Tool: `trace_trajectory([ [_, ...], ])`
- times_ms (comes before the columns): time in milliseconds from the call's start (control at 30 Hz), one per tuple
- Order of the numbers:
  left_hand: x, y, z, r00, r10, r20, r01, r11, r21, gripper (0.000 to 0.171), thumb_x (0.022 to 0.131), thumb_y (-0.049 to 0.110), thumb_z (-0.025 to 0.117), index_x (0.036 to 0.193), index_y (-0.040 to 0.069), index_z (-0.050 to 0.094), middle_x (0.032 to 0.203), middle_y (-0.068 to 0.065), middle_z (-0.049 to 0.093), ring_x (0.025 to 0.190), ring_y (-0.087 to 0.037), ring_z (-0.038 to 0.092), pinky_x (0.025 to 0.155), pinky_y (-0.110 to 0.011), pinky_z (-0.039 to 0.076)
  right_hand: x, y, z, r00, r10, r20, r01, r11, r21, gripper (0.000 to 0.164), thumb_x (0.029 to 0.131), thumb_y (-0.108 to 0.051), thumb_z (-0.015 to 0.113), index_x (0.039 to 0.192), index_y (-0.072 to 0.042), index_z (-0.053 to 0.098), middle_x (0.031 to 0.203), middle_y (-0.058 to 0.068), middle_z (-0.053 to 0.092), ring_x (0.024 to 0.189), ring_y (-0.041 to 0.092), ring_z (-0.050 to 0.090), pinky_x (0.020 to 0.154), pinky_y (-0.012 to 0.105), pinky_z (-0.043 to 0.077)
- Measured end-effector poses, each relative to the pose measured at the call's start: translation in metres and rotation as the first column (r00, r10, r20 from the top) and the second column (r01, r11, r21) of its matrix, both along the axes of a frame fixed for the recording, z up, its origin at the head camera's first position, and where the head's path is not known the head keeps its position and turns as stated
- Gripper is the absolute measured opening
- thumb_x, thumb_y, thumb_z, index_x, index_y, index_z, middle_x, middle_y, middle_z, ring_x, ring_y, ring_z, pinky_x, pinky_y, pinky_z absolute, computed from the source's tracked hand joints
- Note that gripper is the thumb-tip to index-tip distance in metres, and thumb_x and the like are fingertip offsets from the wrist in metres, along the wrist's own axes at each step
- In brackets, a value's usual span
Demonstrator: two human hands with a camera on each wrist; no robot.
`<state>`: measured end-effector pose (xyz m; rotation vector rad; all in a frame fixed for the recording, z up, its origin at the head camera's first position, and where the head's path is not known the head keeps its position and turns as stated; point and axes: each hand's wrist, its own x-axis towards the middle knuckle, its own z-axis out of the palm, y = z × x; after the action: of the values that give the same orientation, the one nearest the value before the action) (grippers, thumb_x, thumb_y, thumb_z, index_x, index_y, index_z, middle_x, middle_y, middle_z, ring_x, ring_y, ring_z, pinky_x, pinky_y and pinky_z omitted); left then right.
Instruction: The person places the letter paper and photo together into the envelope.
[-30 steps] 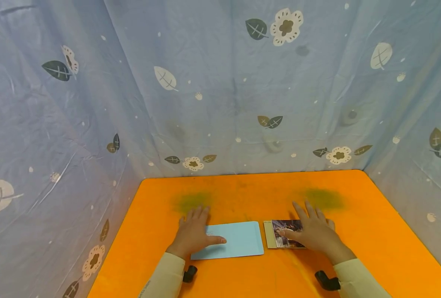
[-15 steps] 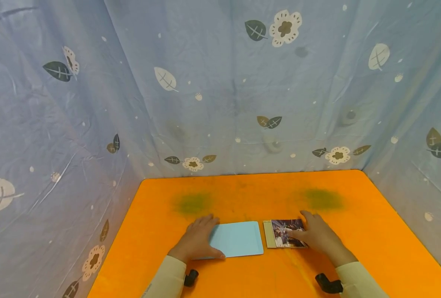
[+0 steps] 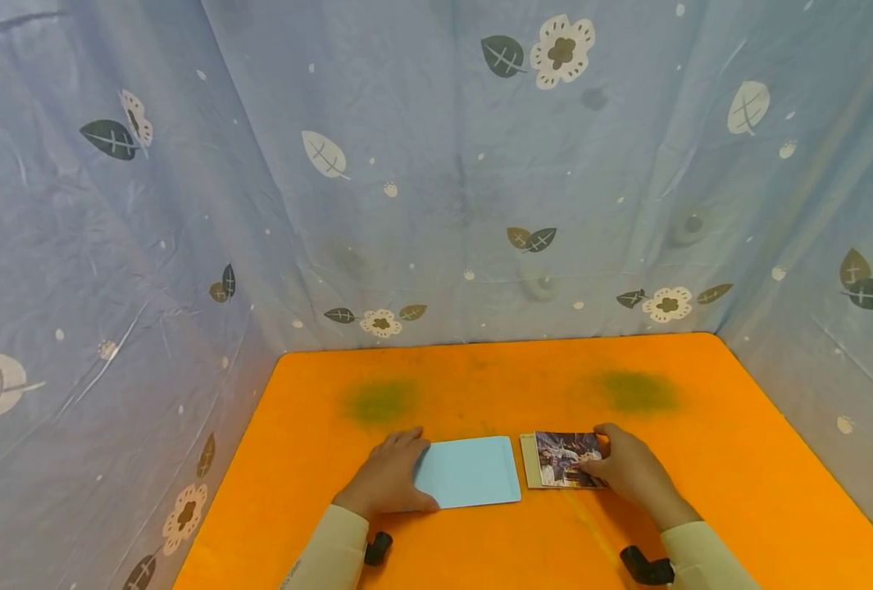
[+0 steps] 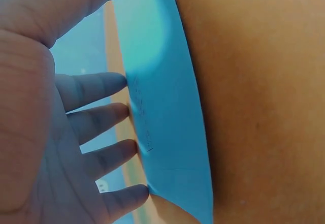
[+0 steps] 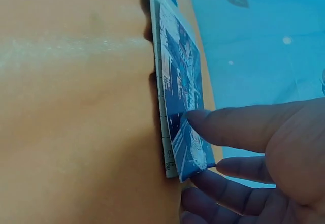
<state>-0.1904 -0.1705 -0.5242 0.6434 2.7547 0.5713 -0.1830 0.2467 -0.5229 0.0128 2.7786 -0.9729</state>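
Note:
A light blue envelope (image 3: 469,473) lies on the orange table, its left end covered by my left hand (image 3: 388,475). That hand grips the envelope across its width, fingertips at the far edge and thumb at the near one. In the left wrist view, the fingertips (image 4: 137,189) meet the edge of the envelope. To the right, my right hand (image 3: 638,475) pinches the right end of a glossy picture card (image 3: 565,452), thumb (image 5: 198,120) on its face and the other fingers at its end. A pale card (image 3: 529,461) lies beneath, showing on the left.
The orange table (image 3: 495,385) has two greenish smudges towards the back. Patterned blue-grey curtains (image 3: 406,205) stand behind the table and along both sides. A dark strap piece hangs at each wrist.
My left hand has drawn its spread fingers in to the envelope's edges. The right hand has closed from hovering spread over the picture card to pinching its right end.

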Motion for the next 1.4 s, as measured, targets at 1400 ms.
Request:
trace_trajectory([
  [1400, -0.003, 0.001, -0.001, 0.999, 0.031, 0.044, -0.031, 0.999, 0.014, 0.097, 0.079, 0.051, 0.096, 0.157, 0.009, 0.057, 0.174, -0.011, 0.034, 0.156, -0.040, 0.033, 0.113, -0.059, 0.046, 0.012, -0.011, -0.001, 0.993, -0.108, 0.046, 0.117, 0.904, -0.412, 0.028, 0.104, -0.002, 0.071, 0.126, 0.014, 0.063, 0.094, 0.011, 0.065, 0.076, 0.026, 0.066, 0.065, 0.039, 0.059],
])
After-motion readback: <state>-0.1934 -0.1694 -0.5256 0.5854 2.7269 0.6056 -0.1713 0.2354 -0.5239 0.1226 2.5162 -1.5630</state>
